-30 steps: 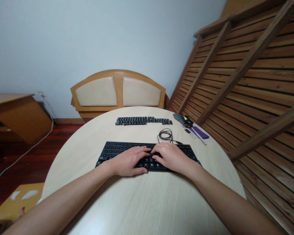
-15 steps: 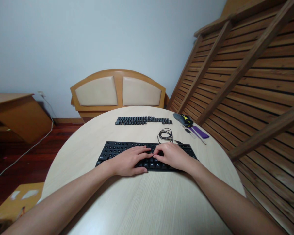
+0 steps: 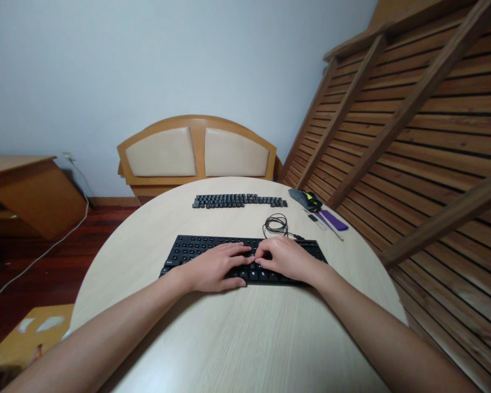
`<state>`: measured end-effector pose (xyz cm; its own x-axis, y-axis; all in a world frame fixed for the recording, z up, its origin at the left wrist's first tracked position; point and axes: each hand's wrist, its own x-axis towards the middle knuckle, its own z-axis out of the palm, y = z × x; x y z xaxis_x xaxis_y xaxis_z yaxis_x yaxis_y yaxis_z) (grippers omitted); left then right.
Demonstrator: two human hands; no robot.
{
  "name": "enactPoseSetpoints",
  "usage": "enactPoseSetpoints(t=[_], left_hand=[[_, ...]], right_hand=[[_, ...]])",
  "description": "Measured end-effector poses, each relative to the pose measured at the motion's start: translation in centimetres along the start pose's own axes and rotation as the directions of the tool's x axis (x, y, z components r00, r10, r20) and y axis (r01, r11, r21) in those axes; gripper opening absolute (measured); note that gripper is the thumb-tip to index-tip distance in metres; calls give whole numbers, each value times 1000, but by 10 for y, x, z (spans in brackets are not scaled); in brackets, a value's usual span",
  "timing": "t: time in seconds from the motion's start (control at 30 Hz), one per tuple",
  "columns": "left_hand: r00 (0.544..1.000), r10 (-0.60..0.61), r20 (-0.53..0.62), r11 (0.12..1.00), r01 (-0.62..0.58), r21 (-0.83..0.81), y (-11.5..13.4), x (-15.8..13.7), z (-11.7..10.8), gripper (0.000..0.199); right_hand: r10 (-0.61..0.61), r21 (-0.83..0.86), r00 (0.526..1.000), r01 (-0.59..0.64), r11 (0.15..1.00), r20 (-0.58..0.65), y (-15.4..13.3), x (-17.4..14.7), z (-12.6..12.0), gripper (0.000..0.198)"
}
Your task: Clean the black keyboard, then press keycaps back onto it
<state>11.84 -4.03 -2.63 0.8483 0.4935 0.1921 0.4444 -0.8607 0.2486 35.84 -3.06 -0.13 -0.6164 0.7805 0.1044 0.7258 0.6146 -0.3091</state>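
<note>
A black keyboard (image 3: pixel 188 246) lies across the table in front of me; many of its left-hand positions show bare sockets, while the nearest row still carries keycaps. My left hand (image 3: pixel 216 267) rests on its middle with fingers stretched out to the right and the thumb along the front edge. Just right of those fingertips, my right hand (image 3: pixel 288 259) has thumb and index finger pinched together low over the keys. Whatever is between them is too small to make out. Loose black keycaps (image 3: pixel 219 201) sit in rows beyond the keyboard.
A coiled black cable (image 3: pixel 275 222) lies behind the keyboard. At the far right of the round table (image 3: pixel 245 338) are grey-and-yellow gloves (image 3: pixel 311 202), a purple strip (image 3: pixel 334 220) and a thin metal tool (image 3: pixel 331 229). Wooden slats (image 3: pixel 433 147) lean along the right side.
Almost nothing differs. Both hands keep their places on the keyboard, with only a slight shift of the right fingertips.
</note>
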Motion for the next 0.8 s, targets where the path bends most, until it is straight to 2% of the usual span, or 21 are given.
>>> enactPoseSetpoints(t=[0.4, 0.7, 0.8], left_hand=[[999, 32, -10, 999, -33, -24, -1, 1, -1, 55], [1000, -11, 4, 1000, 11, -11, -1, 0, 2, 59], [1000, -15, -6, 1000, 15, -16, -1, 0, 2, 59]], right_hand=[[-103, -190, 994, 109, 976, 42, -9, 0, 0, 14], [-63, -84, 998, 64, 994, 18, -4, 1, 4, 11], [-96, -45, 995, 97, 994, 21, 0, 1, 3, 12]])
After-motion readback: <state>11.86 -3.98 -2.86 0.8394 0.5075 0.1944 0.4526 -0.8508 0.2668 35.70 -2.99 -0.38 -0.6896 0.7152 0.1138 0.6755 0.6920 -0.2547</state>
